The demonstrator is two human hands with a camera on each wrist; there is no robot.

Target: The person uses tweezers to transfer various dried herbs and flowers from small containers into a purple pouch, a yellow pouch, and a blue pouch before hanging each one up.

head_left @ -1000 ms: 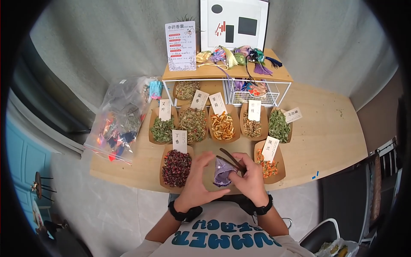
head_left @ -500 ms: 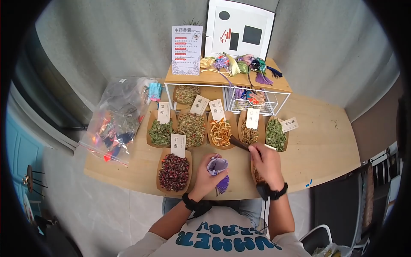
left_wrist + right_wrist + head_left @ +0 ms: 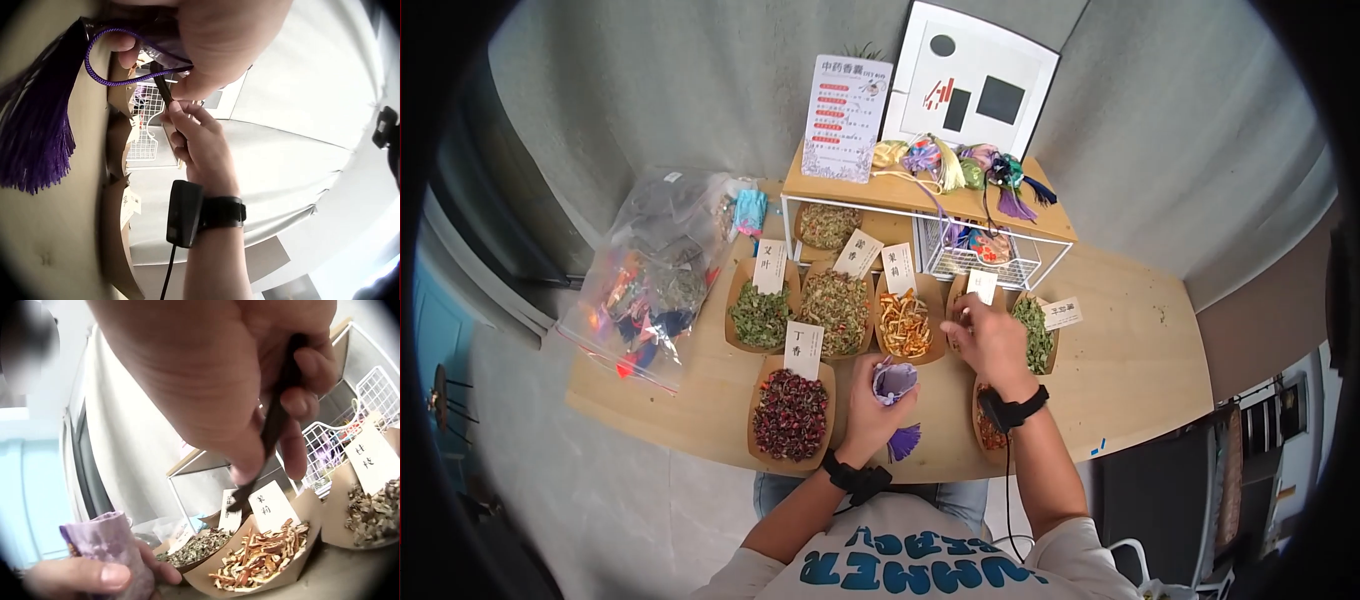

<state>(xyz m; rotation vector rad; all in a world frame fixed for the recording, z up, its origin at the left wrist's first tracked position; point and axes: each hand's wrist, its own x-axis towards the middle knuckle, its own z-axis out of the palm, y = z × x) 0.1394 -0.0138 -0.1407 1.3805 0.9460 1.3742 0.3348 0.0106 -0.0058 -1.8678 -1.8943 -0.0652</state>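
My left hand (image 3: 870, 418) grips a small lilac cloth pouch (image 3: 894, 381) with its mouth facing up. A purple tassel (image 3: 904, 442) hangs below it, and a purple cord loop (image 3: 87, 62) shows in the left wrist view. Forward and to the right, my right hand (image 3: 998, 348) pinches a dark wooden scoop (image 3: 279, 415), mostly hidden from the head camera. In the right wrist view its tip points down near the orange-and-cream dried strips (image 3: 259, 559). From the head view, this hand partly covers the tray of twig pieces.
Paper trays of dried herbs with label cards surround the hands: dark red buds (image 3: 788, 415), green leaves (image 3: 762, 315), mixed herbs (image 3: 834, 312) and more leaves (image 3: 1032, 338). Behind stands a wooden shelf (image 3: 840, 192) bearing tasselled sachets. A clear plastic bag (image 3: 650, 270) lies left.
Earlier both hands were together at the pouch. My right hand then moved away with the scoop and now reaches farther forward, near the twig tray. My left hand keeps holding the pouch; the view has shifted.
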